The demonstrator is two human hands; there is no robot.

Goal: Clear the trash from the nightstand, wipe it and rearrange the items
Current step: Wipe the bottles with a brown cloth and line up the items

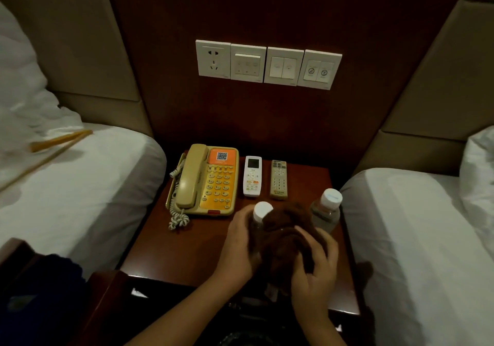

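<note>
Over the dark wooden nightstand (171, 252) my left hand (236, 246) grips a clear water bottle with a white cap (262, 210). My right hand (315, 268) holds a dark brown cloth (286, 233) pressed around that bottle's body. A second water bottle (327, 206) stands upright at the nightstand's right edge. At the back lie a beige and orange telephone (208, 182), a white remote (252, 176) and a beige remote (278, 180), side by side.
White beds flank the nightstand, one on the left (80, 185) and one on the right (417, 238). A yellow strip (61, 140) lies on the left bed. Wall switches and a socket (267, 63) sit above. A dark bin (240, 335) is below the front edge.
</note>
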